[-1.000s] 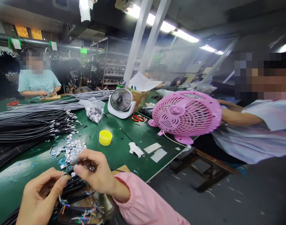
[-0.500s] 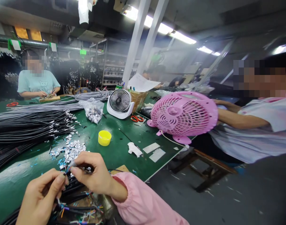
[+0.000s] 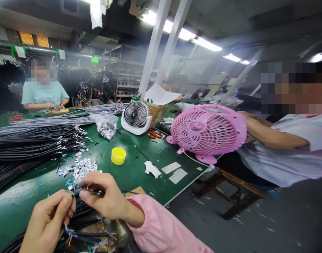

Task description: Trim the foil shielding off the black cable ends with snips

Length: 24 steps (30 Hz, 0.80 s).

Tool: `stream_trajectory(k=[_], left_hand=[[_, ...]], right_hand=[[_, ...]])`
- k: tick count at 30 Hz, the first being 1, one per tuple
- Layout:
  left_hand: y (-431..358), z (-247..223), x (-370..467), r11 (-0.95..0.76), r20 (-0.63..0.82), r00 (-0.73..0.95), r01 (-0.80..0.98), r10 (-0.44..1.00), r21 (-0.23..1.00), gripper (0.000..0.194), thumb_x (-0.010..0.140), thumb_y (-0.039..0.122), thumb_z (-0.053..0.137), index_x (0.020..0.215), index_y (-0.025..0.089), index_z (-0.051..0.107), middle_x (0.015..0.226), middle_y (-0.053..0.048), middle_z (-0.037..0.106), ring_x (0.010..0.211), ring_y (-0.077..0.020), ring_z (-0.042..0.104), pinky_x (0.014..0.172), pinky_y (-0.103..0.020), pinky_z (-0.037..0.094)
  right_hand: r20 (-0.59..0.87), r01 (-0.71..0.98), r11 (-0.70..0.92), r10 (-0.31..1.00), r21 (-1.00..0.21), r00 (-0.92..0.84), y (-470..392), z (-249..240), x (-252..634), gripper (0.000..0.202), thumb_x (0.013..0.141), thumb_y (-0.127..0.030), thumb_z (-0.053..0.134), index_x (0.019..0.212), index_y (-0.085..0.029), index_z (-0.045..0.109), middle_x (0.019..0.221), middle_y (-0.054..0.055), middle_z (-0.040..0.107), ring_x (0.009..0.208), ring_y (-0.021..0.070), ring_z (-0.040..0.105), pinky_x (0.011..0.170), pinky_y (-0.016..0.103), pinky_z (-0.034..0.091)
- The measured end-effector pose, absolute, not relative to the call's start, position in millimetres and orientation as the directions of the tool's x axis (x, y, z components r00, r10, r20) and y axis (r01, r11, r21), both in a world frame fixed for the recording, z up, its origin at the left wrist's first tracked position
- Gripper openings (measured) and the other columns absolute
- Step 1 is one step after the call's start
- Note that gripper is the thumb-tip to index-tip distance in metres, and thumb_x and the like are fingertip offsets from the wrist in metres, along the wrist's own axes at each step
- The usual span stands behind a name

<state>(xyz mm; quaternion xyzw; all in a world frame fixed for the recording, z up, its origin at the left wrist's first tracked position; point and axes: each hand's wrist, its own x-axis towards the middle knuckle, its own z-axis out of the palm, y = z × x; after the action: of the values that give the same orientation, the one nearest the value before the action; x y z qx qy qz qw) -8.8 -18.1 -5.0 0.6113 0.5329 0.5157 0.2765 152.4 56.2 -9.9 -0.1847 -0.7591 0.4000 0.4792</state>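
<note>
We pinch a cable's (image 3: 83,211) stripped wires (image 3: 75,190) between left hand (image 3: 48,221) and right hand (image 3: 104,198) fingers, mid-sorting; next we likely need one strand separated cleanly.

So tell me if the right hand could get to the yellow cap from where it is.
Probably yes. The yellow cap sits on open green table just beyond the right hand, with only scattered metal bits off to one side. But its fingers are pinching a cable end with the left hand.
</note>
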Motion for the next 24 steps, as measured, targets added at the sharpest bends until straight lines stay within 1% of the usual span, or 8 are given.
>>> stream_trajectory(k=[4, 7, 9, 13, 16, 18, 20, 24], left_hand=[[-21, 1, -2, -0.208, 0.259, -0.126, 0.320, 0.958, 0.924, 0.053, 0.085, 0.058, 0.059, 0.049, 0.022, 0.042, 0.049, 0.006, 0.036, 0.043, -0.0096, 0.031, 0.033, -0.018, 0.029], [-28, 11, 11, -0.074, 0.139, -0.242, 0.261, 0.960, 0.963, 0.050, 0.081, 0.057, 0.063, 0.051, 0.023, 0.041, 0.053, 0.006, 0.036, 0.049, -0.0101, 0.030, 0.038, -0.018, 0.029], [-32, 17, 16, -0.035, 0.101, -0.268, 0.241, 0.958, 0.970, 0.051, 0.080, 0.059, 0.062, 0.051, 0.023, 0.041, 0.054, 0.006, 0.035, 0.050, -0.0104, 0.029, 0.040, -0.019, 0.028], [-33, 20, 18, -0.073, 0.158, -0.307, 0.271, 0.938, 0.960, 0.052, 0.079, 0.064, 0.060, 0.049, 0.022, 0.047, 0.052, 0.006, 0.039, 0.051, -0.0109, 0.031, 0.044, -0.021, 0.028], [-31, 19, 17, -0.108, 0.207, -0.321, 0.300, 0.924, 0.948, 0.049, 0.078, 0.060, 0.063, 0.049, 0.022, 0.054, 0.052, 0.006, 0.043, 0.050, -0.0110, 0.035, 0.045, -0.021, 0.030], [-30, 18, 17, -0.101, 0.197, -0.308, 0.303, 0.931, 0.948, 0.044, 0.078, 0.057, 0.066, 0.051, 0.022, 0.059, 0.053, 0.005, 0.045, 0.050, -0.0116, 0.039, 0.044, -0.021, 0.032], [-30, 17, 17, -0.095, 0.191, -0.297, 0.309, 0.936, 0.946, 0.040, 0.077, 0.055, 0.067, 0.053, 0.023, 0.063, 0.053, 0.004, 0.048, 0.050, -0.0124, 0.043, 0.043, -0.021, 0.035], [-30, 13, 16, -0.118, 0.229, -0.280, 0.362, 0.932, 0.925, 0.034, 0.075, 0.054, 0.070, 0.060, 0.024, 0.071, 0.053, 0.003, 0.056, 0.048, -0.0132, 0.048, 0.041, -0.021, 0.037]], right_hand=[[0.592, -0.064, 0.635, 0.673, -0.770, -0.442, 57, -17, 154, 0.015, 0.083, -0.031, 0.069, 0.076, -0.018, 0.068, 0.065, 0.000, 0.059, 0.058, 0.0140, 0.053, 0.056, 0.027, 0.046], [0.586, -0.047, 0.636, 0.677, -0.770, -0.445, 56, -20, 156, 0.008, 0.081, -0.025, 0.069, 0.075, -0.021, 0.066, 0.066, 0.000, 0.059, 0.060, 0.0156, 0.054, 0.057, 0.029, 0.046], [0.585, -0.051, 0.637, 0.670, -0.769, -0.457, 56, -21, 156, 0.005, 0.077, -0.021, 0.069, 0.074, -0.021, 0.065, 0.065, -0.001, 0.059, 0.058, 0.0148, 0.053, 0.057, 0.028, 0.044], [0.577, -0.072, 0.628, 0.658, -0.775, -0.484, 56, -26, 154, 0.008, 0.070, -0.019, 0.072, 0.077, -0.020, 0.068, 0.066, -0.002, 0.061, 0.057, 0.0128, 0.053, 0.054, 0.026, 0.042], [0.568, -0.066, 0.605, 0.697, -0.793, -0.437, 57, -27, 154, 0.004, 0.078, -0.020, 0.067, 0.081, -0.019, 0.070, 0.068, 0.000, 0.063, 0.057, 0.0125, 0.054, 0.053, 0.025, 0.043], [0.568, -0.071, 0.590, 0.727, -0.804, -0.387, 56, -27, 155, 0.009, 0.083, -0.024, 0.064, 0.084, -0.017, 0.070, 0.071, 0.001, 0.064, 0.058, 0.0126, 0.055, 0.052, 0.025, 0.044], [0.560, -0.081, 0.575, 0.741, -0.814, -0.371, 56, -25, 155, 0.012, 0.084, -0.027, 0.064, 0.086, -0.017, 0.070, 0.074, 0.002, 0.065, 0.058, 0.0128, 0.055, 0.052, 0.025, 0.045], [0.593, -0.045, 0.624, 0.715, -0.780, -0.369, 55, -24, 155, 0.008, 0.078, -0.023, 0.069, 0.073, -0.019, 0.064, 0.064, 0.000, 0.059, 0.055, 0.0126, 0.051, 0.051, 0.025, 0.044]])
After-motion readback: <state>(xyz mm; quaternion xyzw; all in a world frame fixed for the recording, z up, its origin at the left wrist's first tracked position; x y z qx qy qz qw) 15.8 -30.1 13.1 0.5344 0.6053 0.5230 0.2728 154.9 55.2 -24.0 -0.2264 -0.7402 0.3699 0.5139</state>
